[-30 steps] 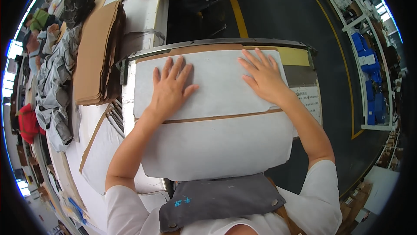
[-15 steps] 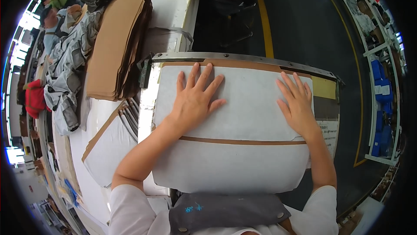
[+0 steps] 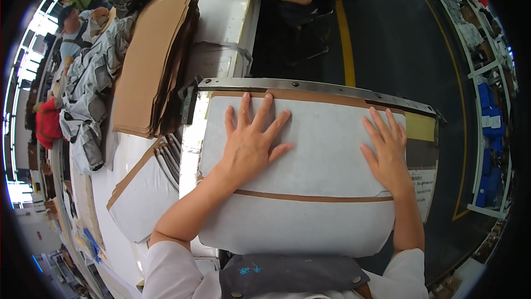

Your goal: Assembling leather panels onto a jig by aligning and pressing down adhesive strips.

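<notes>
I see both palms pressed flat on a white sheet (image 3: 310, 155) with brown edging, laid over the metal-railed work table (image 3: 310, 86): left hand (image 3: 251, 138) with fingers fanned wide, right hand (image 3: 387, 152) spread near the sheet's right edge. Stacked brown cardboard (image 3: 152, 67) sits to the left.

Both hands, left (image 3: 250, 144) and right (image 3: 389, 152), flat with spread fingers on the white sheet (image 3: 321, 155).
</notes>
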`<state>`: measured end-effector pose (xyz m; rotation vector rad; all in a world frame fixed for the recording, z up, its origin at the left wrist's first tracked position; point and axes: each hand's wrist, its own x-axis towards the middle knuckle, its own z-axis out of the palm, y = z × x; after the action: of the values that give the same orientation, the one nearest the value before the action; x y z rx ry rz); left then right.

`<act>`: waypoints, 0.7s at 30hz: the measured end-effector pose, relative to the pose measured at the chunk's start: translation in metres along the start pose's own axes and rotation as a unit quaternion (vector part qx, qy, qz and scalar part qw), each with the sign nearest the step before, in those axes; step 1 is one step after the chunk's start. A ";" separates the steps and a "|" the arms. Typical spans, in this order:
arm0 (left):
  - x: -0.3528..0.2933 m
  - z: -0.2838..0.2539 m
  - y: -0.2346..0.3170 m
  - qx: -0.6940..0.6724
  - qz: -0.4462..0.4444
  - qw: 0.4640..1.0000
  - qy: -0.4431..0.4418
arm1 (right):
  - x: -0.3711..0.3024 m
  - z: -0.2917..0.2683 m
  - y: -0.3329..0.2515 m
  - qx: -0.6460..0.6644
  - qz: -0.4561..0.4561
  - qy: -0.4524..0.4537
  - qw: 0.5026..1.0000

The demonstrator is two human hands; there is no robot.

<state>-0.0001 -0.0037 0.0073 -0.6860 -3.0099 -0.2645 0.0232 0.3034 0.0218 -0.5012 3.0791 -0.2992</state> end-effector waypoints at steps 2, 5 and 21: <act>-0.001 0.000 0.000 0.003 0.000 1.000 0.001 | -0.001 0.002 -0.001 -0.002 0.001 0.003 1.000; -0.002 0.000 0.000 0.009 -0.003 1.000 0.002 | -0.001 0.002 -0.001 -0.004 0.005 0.004 1.000; -0.002 -0.013 -0.006 0.008 -0.005 1.000 0.004 | -0.004 0.002 0.001 -0.015 0.017 0.020 1.000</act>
<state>-0.0011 -0.0116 0.0187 -0.6666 -3.0065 -0.2436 0.0266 0.3051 0.0191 -0.4483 3.1310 -0.2661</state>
